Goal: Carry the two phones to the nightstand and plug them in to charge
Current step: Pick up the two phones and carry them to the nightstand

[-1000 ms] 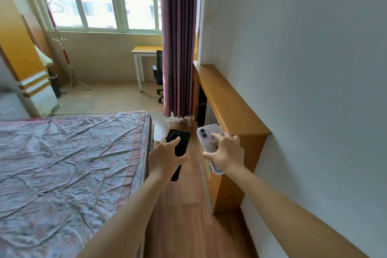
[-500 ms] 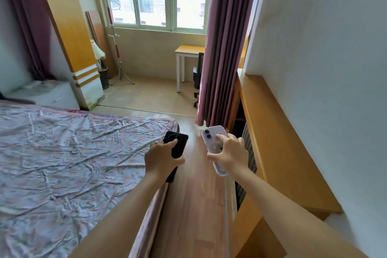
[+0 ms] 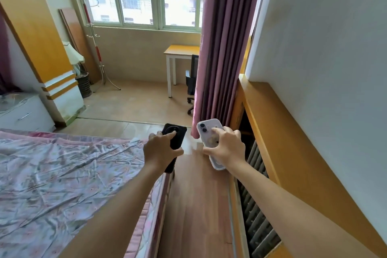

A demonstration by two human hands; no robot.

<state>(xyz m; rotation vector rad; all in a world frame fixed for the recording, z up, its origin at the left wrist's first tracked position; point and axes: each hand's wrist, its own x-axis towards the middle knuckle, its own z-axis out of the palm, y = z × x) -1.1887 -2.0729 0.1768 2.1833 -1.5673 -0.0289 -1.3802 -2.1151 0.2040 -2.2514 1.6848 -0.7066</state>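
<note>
My left hand grips a black phone with a round camera ring, its back toward me. A pale lilac phone in a clear case is held upright in my right hand, camera end up. Both phones are out in front of me at chest height, over the strip of wooden floor between the bed and the wall unit. A white nightstand with a drawer handle stands at the far left, beyond the bed's far corner.
A bed with a wrinkled pink and blue sheet fills the left. On the right runs a low orange wooden cabinet with a slatted front. Ahead hang a purple curtain, a desk and an office chair.
The view has swung left and moved forward along the aisle; the nightstand and orange wall panel have come into sight. Both hands keep the same hold on the phones.
</note>
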